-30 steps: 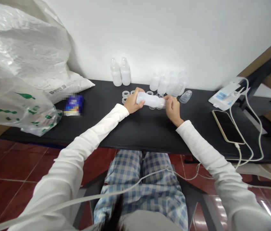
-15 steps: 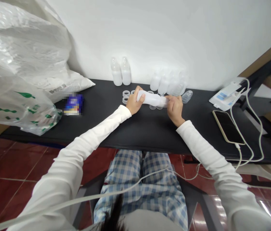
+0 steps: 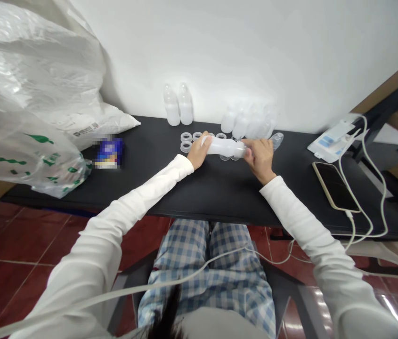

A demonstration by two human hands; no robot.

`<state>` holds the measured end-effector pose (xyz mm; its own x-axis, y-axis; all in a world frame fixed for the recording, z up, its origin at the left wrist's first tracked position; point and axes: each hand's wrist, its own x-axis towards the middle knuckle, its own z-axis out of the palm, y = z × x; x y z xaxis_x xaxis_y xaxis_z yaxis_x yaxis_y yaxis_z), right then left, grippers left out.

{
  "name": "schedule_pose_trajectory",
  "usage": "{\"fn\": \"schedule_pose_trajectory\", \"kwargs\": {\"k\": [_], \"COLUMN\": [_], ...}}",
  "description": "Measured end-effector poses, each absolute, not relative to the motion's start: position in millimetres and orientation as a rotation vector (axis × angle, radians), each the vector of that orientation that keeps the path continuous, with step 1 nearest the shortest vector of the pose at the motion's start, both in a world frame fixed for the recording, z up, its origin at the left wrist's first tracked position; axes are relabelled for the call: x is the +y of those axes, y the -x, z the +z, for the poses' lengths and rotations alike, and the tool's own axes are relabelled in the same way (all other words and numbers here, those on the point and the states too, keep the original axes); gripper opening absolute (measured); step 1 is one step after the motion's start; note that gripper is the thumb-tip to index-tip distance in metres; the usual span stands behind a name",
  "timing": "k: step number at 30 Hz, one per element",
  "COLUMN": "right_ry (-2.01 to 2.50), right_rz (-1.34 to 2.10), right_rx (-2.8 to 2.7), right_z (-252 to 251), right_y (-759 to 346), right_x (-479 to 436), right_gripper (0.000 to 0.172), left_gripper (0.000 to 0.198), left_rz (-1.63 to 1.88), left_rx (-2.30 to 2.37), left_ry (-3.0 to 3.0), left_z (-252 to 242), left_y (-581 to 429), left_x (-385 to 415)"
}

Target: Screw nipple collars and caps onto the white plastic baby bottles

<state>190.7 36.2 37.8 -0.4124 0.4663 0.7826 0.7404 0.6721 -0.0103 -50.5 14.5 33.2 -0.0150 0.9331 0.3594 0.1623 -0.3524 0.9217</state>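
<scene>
A white baby bottle (image 3: 220,145) lies sideways in the air above the table, its base to the left. My left hand (image 3: 198,155) is wrapped round the base end. At the other end, my right hand (image 3: 260,157) has its fingers closed on the clear nipple, which they partly cover. Below and behind the bottle are several whitish collar rings (image 3: 186,137) on the table, some hidden by my left hand. Just past my right hand lies a clear dome cap (image 3: 277,141). Several more bottles (image 3: 227,121) stand against the wall behind.
Two capped bottles (image 3: 172,110) stand by the wall, left of centre. A blue packet (image 3: 109,151) and large plastic bags (image 3: 53,141) occupy the left of the black table (image 3: 213,197). Right of me lie a phone (image 3: 336,186) with a cable and a white-and-blue packet (image 3: 329,141).
My right hand has turned slightly at the nipple end, its fingers shifting their hold. The bottle has tilted closer to level; my left hand keeps its grip.
</scene>
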Motion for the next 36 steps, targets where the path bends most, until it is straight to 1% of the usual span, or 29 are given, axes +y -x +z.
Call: {"fn": "schedule_pose_trajectory", "kwargs": {"k": [7,15,21,26,29,30,33,34,36], "right_ry": [0.773,0.856,0.855,0.867,0.857,0.855,0.862,0.863,0.868], "right_rz": [-0.399,-0.345,-0.384,-0.376,-0.343,-0.321,-0.228,-0.195,-0.128], "right_rx": [-2.206,-2.22,-2.239,-2.251,-2.237,-2.227,-2.195,-2.195,-2.216], "right_z": [48.5,43.1,38.0,39.1,40.7,41.3,43.0,43.6,44.9], "right_y": [-190.5,-186.6,-187.8,-189.1,-188.9,-188.5,-187.8,-188.1,-189.5], "right_x": [36.6,41.8,46.6,43.3,40.8,40.2,38.7,38.4,38.1], "right_gripper": [0.054,0.03,0.032,0.031,0.022,0.026,0.059,0.064,0.065], "left_gripper": [0.054,0.054,0.059,0.069,0.07,0.07,0.07,0.07,0.07], "left_rz": [1.515,1.559,1.558,1.627,1.681,1.694,1.69,1.671,1.637], "left_rx": [1.312,1.326,1.327,1.418,1.452,1.453,1.441,1.435,1.42], "left_ry": [-1.397,-1.462,-1.383,-1.576,-1.671,-1.677,-1.67,-1.673,-1.69], "left_z": [34.3,34.5,36.0,38.1,38.1,38.0,38.0,38.2,39.0], "left_y": [57.7,58.9,55.0,58.2,61.7,62.6,63.5,63.1,61.9], "left_x": [20.3,23.9,22.0,18.1,16.3,15.9,13.5,12.3,9.8]}}
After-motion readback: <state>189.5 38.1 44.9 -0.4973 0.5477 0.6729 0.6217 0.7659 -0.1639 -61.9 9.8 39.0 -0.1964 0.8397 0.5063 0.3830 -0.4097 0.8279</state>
